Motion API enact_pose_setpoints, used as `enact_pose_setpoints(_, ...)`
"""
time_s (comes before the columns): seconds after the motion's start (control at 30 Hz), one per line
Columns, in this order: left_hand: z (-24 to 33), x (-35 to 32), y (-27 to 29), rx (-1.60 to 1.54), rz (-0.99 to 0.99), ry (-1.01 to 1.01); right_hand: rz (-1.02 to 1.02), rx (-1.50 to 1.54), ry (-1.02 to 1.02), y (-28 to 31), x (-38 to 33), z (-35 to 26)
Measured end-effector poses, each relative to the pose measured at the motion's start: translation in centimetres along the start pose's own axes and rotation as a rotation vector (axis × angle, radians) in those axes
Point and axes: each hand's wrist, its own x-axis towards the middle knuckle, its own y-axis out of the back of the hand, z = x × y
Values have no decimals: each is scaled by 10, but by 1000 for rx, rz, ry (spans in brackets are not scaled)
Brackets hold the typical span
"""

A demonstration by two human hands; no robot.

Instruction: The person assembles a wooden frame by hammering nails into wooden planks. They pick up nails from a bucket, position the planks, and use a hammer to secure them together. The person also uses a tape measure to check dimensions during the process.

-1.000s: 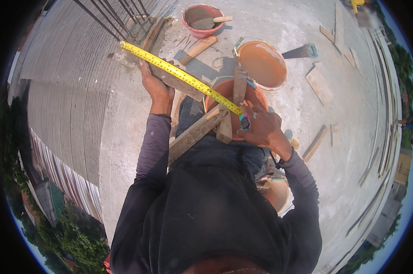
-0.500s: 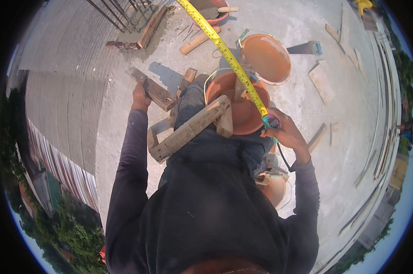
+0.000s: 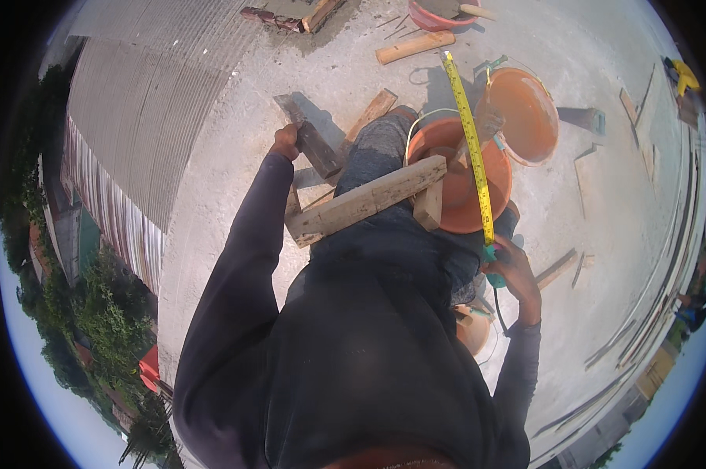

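Observation:
My right hand (image 3: 515, 275) grips the green case of a tape measure, and its yellow blade (image 3: 470, 141) sticks out away from me over an orange bucket (image 3: 456, 207). My left hand (image 3: 285, 142) holds the end of a dark wooden board (image 3: 312, 143) that is part of a wooden frame. A pale plank (image 3: 368, 200) of that frame lies across my lap, with a short block (image 3: 428, 205) at its right end. I wear a dark long-sleeved top.
A second orange bucket (image 3: 527, 116) stands beyond the first on the concrete slab (image 3: 603, 234). Loose wood pieces (image 3: 415, 47) and a red basin (image 3: 439, 12) lie farther off. A corrugated metal roof (image 3: 146, 109) drops away at the left, past the slab's edge.
The tape blade has swung from lying across the frame to pointing away, off to the right. My left hand let go of the tape and took the dark board. The view tilted.

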Motion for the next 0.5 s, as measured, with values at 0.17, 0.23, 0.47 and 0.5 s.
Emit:
enact_pose_setpoints(0.17,3,-8,-20,16,189,225,18,-37,-83,0,11,8)
enact_pose_setpoints(0.23,-4,-8,-17,321,210,176,-1,44,-89,3,12,13)
enact_pose_setpoints(0.47,-21,-4,3,266,273,304,-34,22,-67,9,19,18)
enact_pose_setpoints(0.5,-19,-6,0,256,287,294,-25,-26,-53,8,19,17)
